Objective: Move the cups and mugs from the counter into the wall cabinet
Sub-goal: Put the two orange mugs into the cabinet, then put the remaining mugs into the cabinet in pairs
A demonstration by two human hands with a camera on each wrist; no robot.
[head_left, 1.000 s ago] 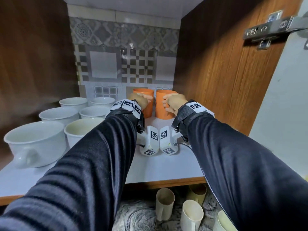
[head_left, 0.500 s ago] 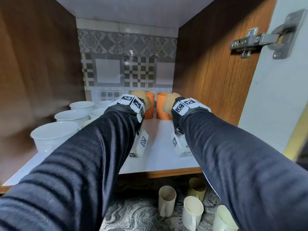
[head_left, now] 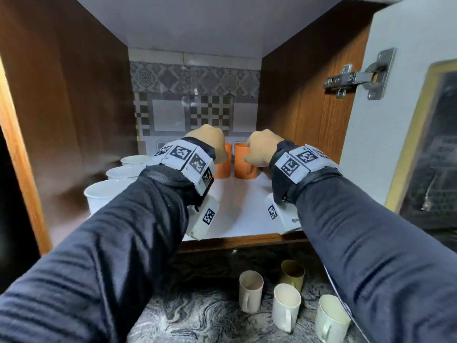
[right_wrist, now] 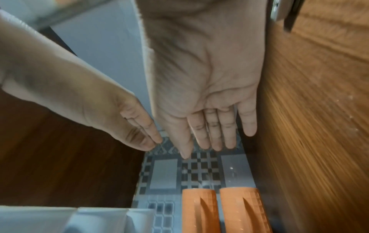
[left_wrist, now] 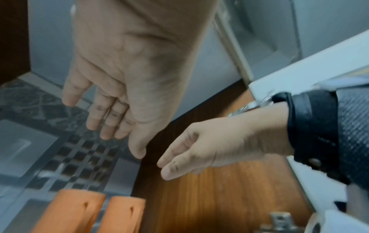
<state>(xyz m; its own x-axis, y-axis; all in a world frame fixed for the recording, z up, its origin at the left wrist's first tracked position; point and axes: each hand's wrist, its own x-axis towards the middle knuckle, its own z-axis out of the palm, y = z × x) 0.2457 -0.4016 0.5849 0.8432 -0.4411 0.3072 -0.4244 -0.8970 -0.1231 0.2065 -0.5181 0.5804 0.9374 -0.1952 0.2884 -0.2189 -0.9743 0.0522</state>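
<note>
No readable words, brands or numbers show. The only signs are black-and-white square code markers on the wristbands (head_left: 181, 159) and on the white camera blocks (head_left: 205, 220) under both wrists.

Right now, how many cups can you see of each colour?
Orange mugs on the shelf: 2
White cups on the shelf: 3 showing; the left sleeve may hide more
Cream mugs on the counter: 4
Total: 9
</note>
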